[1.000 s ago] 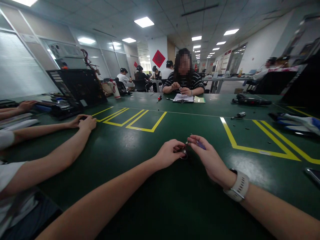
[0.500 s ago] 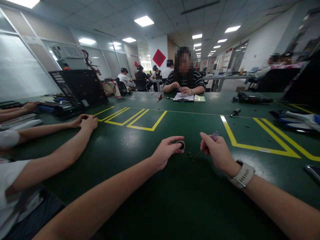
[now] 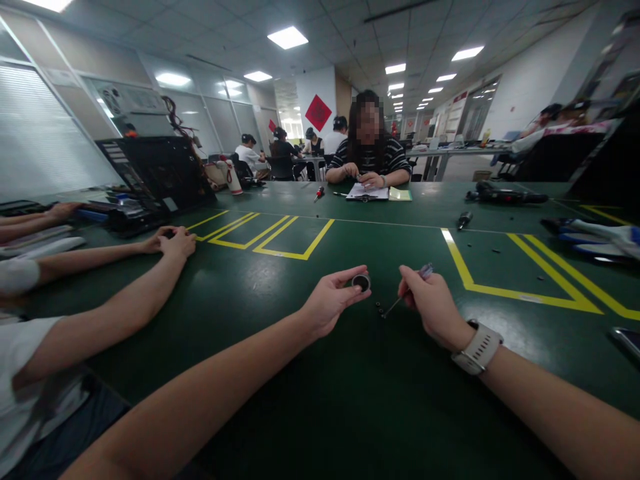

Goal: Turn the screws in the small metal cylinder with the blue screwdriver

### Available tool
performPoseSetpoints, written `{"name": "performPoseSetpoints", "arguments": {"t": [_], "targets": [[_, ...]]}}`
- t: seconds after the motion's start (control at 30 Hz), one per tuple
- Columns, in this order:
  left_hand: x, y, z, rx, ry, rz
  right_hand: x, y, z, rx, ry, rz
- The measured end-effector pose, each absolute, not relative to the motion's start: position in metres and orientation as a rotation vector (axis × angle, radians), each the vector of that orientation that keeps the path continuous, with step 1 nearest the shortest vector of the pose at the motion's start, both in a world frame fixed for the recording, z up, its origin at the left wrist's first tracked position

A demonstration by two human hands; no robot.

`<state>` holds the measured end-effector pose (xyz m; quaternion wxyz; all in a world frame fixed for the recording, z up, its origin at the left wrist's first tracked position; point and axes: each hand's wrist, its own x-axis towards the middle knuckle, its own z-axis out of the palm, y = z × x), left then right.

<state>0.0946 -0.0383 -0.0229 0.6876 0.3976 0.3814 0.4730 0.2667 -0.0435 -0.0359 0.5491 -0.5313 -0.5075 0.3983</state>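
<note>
Between the thumb and fingers of my left hand [image 3: 330, 300] is a small round metal ring [image 3: 367, 285], its dark opening tilted toward me. My right hand [image 3: 431, 300] is closed round the translucent purplish handle of a screwdriver [image 3: 426, 271]. Its thin shaft slants down to the left, and the tip is at a few tiny dark parts [image 3: 379, 305] lying on the green table [image 3: 320, 393]. Whether the tip touches one of them I cannot tell. The parts lie just right of the ring, between my two hands.
Yellow tape [image 3: 470, 283] marks off areas of the table. A dark metal bit piece [image 3: 465, 221], a power tool [image 3: 505, 194] and blue-white gloves [image 3: 595, 237] lie on the right. At left are a co-worker's hands [image 3: 177, 243] and a black case [image 3: 165, 170]. Opposite, a person sits behind a clipboard [image 3: 367, 193].
The screwdriver tip has moved down and left to the tiny parts. The ring has tipped slightly so more of its opening shows. The dark metal piece at right has turned.
</note>
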Motion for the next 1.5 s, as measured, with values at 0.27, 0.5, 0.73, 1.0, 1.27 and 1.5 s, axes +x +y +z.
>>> {"name": "performPoseSetpoints", "arguments": {"t": [0.27,0.5,0.73,1.0,1.27,1.5], "targets": [[0.093,-0.04,-0.024,1.053,1.001,1.074,0.264,-0.052,-0.029,-0.991,-1.032,1.089],[0.092,-0.04,-0.029,1.18,1.041,1.115,0.259,-0.069,-0.027,-0.925,-1.647,0.583],[0.093,-0.043,-0.026,1.241,1.064,1.123,0.257,-0.076,-0.026,-0.818,-1.951,0.287],[0.091,-0.038,-0.035,1.343,1.034,1.181,0.256,-0.073,-0.028,-0.89,-1.835,0.443],[0.09,-0.04,-0.036,1.356,0.98,1.151,0.256,-0.069,-0.03,-0.966,-1.751,0.552],[0.091,-0.042,-0.032,1.33,1.021,1.121,0.256,-0.07,-0.03,-0.952,-1.758,0.599]]}}
